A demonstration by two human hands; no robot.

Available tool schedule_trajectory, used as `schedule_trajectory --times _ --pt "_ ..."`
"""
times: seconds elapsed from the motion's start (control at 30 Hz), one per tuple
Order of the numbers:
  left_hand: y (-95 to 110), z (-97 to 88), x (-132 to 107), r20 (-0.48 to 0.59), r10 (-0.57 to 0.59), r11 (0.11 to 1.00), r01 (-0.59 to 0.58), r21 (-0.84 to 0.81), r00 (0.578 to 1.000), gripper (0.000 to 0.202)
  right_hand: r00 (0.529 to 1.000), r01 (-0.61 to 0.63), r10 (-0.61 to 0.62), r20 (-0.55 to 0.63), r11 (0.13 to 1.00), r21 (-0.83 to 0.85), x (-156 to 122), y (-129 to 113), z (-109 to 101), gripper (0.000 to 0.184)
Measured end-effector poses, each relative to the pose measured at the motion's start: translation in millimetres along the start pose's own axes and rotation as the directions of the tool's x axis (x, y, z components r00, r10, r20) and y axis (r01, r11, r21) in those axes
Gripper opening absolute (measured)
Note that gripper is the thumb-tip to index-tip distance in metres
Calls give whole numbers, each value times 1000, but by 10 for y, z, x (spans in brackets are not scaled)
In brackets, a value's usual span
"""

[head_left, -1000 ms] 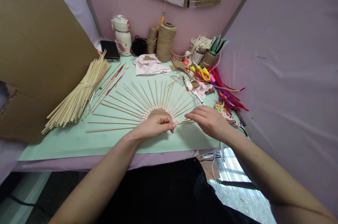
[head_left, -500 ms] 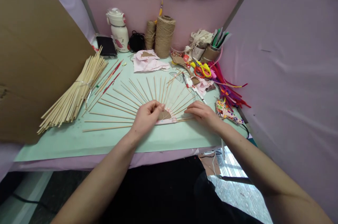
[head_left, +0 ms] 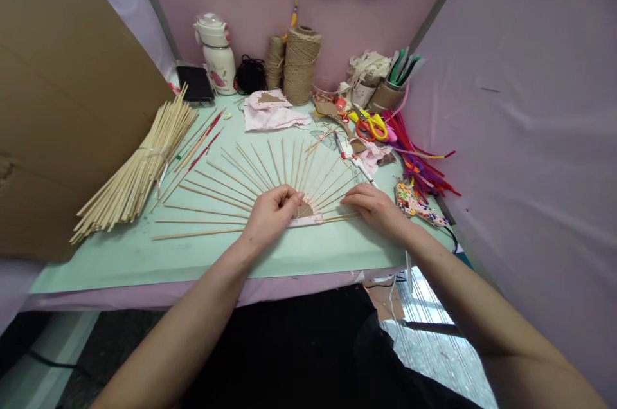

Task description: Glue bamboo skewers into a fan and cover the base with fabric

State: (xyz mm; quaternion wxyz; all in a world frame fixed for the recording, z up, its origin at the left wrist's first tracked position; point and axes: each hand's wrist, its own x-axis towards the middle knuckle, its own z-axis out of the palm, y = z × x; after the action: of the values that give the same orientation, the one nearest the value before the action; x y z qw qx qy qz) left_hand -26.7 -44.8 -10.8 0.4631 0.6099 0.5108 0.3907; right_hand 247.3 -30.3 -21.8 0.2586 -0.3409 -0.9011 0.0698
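Observation:
A fan of thin wooden sticks (head_left: 219,186) spreads in a half circle on the table, their inner ends meeting at a small brown cardboard half-disc (head_left: 305,210) with a pale pink strip (head_left: 306,221) along its straight edge. My left hand (head_left: 274,211) rests over the left side of that hub, thumb and forefinger pinched together; what is between them is too small to make out. It hides part of the disc. At the fan's right end, my right hand (head_left: 373,206) is closed, fingers together by the tips of the lowest sticks. Its grip is hidden.
A tied bundle of sticks (head_left: 139,168) lies left, beside a large cardboard sheet (head_left: 62,107). Behind stand a white bottle (head_left: 219,58), twine spools (head_left: 302,65) and pink cloth (head_left: 274,114). Scissors (head_left: 370,126), pipe cleaners (head_left: 421,164) and a patterned glue gun (head_left: 417,204) lie right.
The camera view shifts slightly. Both hands keep almost the same place and pose over the fan, and the sticks lie as before.

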Motion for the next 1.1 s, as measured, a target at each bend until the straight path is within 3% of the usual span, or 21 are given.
schedule_trajectory --times 0.43,1.1 --pt "1 5 -7 2 -4 1000 4 25 1000 30 998 42 -41 57 999 -19 30 32 50 38" --pt "41 -13 -21 40 -15 997 11 76 999 32 997 64 -63 39 998 -22 49 88 116 36"
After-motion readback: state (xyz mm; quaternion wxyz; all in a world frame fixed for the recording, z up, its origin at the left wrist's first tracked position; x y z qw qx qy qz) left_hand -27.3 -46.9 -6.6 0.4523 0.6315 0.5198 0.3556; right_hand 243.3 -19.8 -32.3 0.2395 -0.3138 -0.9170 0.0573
